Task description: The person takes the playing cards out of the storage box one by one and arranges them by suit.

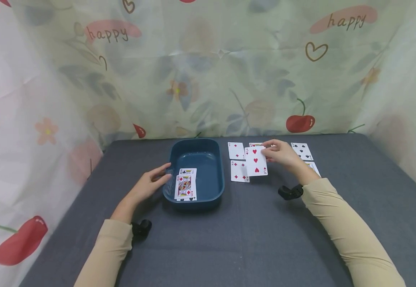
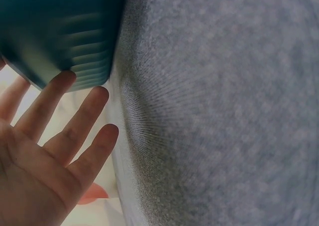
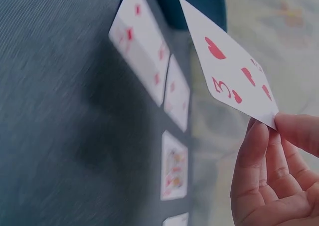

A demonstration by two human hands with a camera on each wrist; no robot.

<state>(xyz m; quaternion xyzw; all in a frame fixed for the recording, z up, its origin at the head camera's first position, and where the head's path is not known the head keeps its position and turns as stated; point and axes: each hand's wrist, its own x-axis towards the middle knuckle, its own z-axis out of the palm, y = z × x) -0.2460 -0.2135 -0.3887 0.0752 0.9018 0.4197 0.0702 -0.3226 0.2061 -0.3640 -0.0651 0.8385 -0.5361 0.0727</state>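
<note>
My right hand pinches a three of hearts at its edge between thumb and fingers, holding it up over the laid-out cards. In the right wrist view the same three of hearts tilts away from the fingertips. My left hand lies at the left side of a dark blue plastic bin, fingertips right at its wall, fingers spread. Inside the bin, at the front left, a red king card overlaps other cards.
Right of the bin lie a four of diamonds and another diamond card. A face card is behind the held card. Further right are a black-suited card and one partly hidden by the right wrist. Patterned cloth hangs behind the table.
</note>
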